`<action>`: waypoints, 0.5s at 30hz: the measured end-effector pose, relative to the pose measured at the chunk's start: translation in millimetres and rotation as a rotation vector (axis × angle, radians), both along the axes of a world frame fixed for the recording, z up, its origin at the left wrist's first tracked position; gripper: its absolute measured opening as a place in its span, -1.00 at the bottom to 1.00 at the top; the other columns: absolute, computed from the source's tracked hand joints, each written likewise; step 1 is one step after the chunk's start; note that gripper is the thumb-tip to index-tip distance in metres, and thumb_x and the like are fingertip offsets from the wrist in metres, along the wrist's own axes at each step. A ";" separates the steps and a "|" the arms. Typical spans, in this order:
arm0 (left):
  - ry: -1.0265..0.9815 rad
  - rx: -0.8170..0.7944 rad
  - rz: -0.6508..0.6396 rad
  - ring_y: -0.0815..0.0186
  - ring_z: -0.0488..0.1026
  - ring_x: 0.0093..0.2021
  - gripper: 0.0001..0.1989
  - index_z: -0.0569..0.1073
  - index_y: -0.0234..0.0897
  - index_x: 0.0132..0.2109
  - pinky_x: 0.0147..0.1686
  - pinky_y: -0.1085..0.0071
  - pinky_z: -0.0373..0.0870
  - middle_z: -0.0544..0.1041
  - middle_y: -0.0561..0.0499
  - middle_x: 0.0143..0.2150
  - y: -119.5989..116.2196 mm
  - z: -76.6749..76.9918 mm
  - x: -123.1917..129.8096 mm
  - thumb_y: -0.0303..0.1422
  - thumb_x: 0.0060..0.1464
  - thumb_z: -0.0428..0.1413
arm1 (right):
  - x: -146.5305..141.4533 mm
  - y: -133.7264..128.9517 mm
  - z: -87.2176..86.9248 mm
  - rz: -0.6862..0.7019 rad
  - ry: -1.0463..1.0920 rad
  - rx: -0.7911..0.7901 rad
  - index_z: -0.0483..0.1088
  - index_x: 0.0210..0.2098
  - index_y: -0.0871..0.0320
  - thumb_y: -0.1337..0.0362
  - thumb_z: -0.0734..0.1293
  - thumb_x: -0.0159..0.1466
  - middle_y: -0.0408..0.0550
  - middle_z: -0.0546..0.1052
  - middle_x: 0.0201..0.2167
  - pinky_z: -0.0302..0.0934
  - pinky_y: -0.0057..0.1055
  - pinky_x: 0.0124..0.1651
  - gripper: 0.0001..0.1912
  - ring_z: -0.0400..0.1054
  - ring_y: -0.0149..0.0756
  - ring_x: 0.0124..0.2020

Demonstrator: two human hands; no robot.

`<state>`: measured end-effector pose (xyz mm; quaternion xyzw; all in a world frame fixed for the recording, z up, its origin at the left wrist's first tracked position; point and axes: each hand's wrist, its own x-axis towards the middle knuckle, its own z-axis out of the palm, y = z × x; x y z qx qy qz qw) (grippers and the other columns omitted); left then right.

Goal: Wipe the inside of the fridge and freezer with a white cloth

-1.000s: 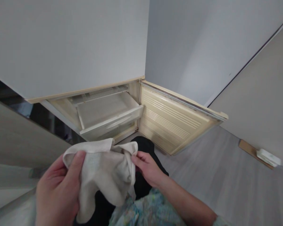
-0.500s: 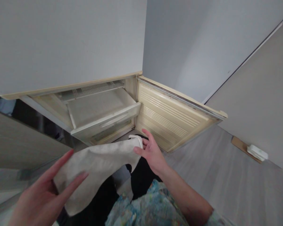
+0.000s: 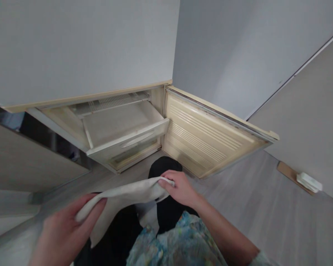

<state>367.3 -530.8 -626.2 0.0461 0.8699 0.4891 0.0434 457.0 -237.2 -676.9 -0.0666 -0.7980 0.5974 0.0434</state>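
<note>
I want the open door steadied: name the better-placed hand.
Probably the right hand: it is nearer the door, while the left hand is farther off. Both hold the cloth.

Off-wht cloth (image 3: 135, 193), slack, btwn hands (image 3: 181, 189)

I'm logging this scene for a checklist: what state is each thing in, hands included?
Left hand: closed on one end of the cloth.
Right hand: closed on the cloth's other end.
Cloth: stretched between the hands, part hanging down.
Hinged door: open.
Drawer: pulled partway out.
</note>
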 end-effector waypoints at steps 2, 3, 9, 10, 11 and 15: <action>0.063 -0.224 -0.107 0.12 0.52 -0.46 -0.65 0.64 -0.02 -0.42 -0.53 0.37 0.34 0.59 0.05 -0.49 22.8 7.4 15.2 0.12 0.01 0.24 | 7.0 -13.4 -5.0 0.036 -0.115 -0.134 0.29 -0.56 0.17 -0.12 0.33 0.39 -0.19 0.27 -0.55 0.01 -0.45 -0.35 -0.43 0.13 -0.42 -0.45; 0.083 -0.258 -0.179 0.14 0.52 -0.47 -0.61 0.62 -0.04 -0.42 -0.50 0.36 0.37 0.59 0.03 -0.49 35.1 8.7 24.4 0.13 0.07 0.18 | 11.4 -22.3 -6.9 0.049 -0.168 -0.231 0.28 -0.54 0.17 -0.20 0.35 0.35 -0.21 0.21 -0.57 -0.04 -0.46 -0.39 -0.39 0.06 -0.44 -0.47; 0.089 -0.156 -0.658 0.01 0.63 -0.02 -0.75 0.71 -0.01 -0.09 0.03 0.24 0.56 0.66 -0.11 0.04 71.6 -21.6 60.9 -0.10 0.12 0.26 | 32.7 -72.0 -18.4 -0.131 -0.313 -0.952 0.51 -0.08 0.12 -0.17 0.62 0.04 -0.10 0.58 -0.17 0.32 -0.39 -0.06 -0.35 0.45 -0.29 -0.17; 0.038 -0.098 -0.684 -0.02 0.61 0.06 -0.73 0.71 0.01 -0.07 0.11 0.20 0.53 0.65 -0.11 0.09 68.9 -28.2 57.3 -0.10 0.11 0.29 | 32.7 -73.6 -22.1 -0.196 -0.299 -0.963 0.53 -0.04 0.14 -0.08 0.67 0.01 -0.05 0.61 -0.11 0.32 -0.36 0.01 -0.34 0.48 -0.25 -0.11; -0.037 -0.025 -0.663 -0.04 0.60 0.09 -0.74 0.72 0.00 -0.09 0.15 0.17 0.52 0.65 -0.11 0.10 65.0 -34.2 50.2 -0.07 0.11 0.29 | 31.3 -72.6 -25.9 -0.252 -0.294 -0.960 0.55 -0.03 0.17 -0.02 0.69 -0.01 -0.01 0.63 -0.09 0.32 -0.32 0.05 -0.34 0.50 -0.20 -0.09; -0.381 0.330 -0.205 -0.02 0.61 0.00 -0.56 0.71 -0.22 -0.15 0.08 0.14 0.54 0.67 -0.21 0.00 57.7 -54.6 -2.0 0.07 0.11 0.27 | 10.0 -47.7 -29.0 -0.389 -0.297 -0.969 0.59 -0.10 0.25 0.01 0.68 0.01 0.10 0.66 -0.15 0.39 -0.21 -0.03 -0.40 0.56 -0.11 -0.19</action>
